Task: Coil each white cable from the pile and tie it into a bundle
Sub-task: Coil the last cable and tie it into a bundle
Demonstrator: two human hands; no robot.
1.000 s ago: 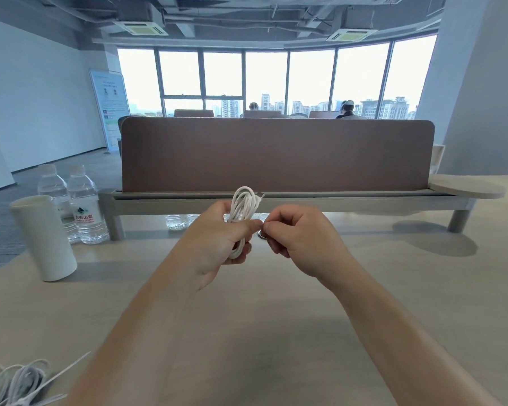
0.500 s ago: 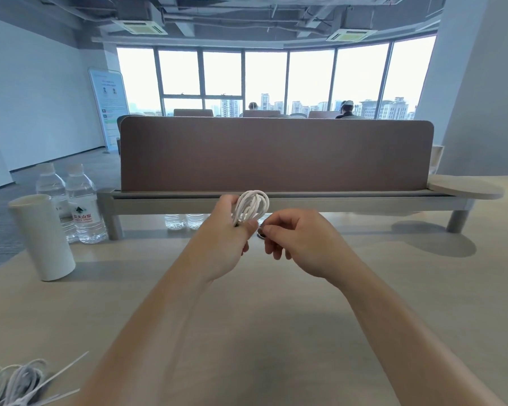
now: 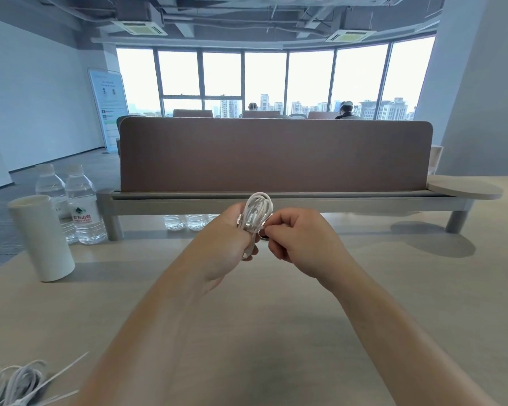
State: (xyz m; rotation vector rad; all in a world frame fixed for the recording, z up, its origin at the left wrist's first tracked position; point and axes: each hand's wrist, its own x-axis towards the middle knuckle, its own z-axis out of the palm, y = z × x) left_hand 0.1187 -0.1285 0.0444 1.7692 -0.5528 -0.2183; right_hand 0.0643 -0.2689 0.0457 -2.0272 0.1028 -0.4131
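Open office with a curved wall of tall windows (image 3: 264,80) and bare ducts overhead. Up front, a pale wood-grain bench (image 3: 247,332), matte and smooth, backed by a brown felt-like divider panel (image 3: 276,153) with rounded corners, seated in a grey rail on round legs. At far left, a plain white cylindrical cup (image 3: 41,238), upright, just beside two clear plastic water bottles (image 3: 82,206). At the near-left corner, a loose pile of white cables (image 3: 9,382) with thin pale strips (image 3: 62,373) poking out.

Above mid-bench, clear of the surface, a white cable (image 3: 257,212) wound into a narrow oval coil, glossy and round-stranded, standing upright. Left hand (image 3: 223,244) wrapped round the coil's lower half, fingers curled. Right hand (image 3: 302,244) close against it from the right, fingers curled, thumb and forefinger pinching the coil's right edge; exact strand too small to make out.
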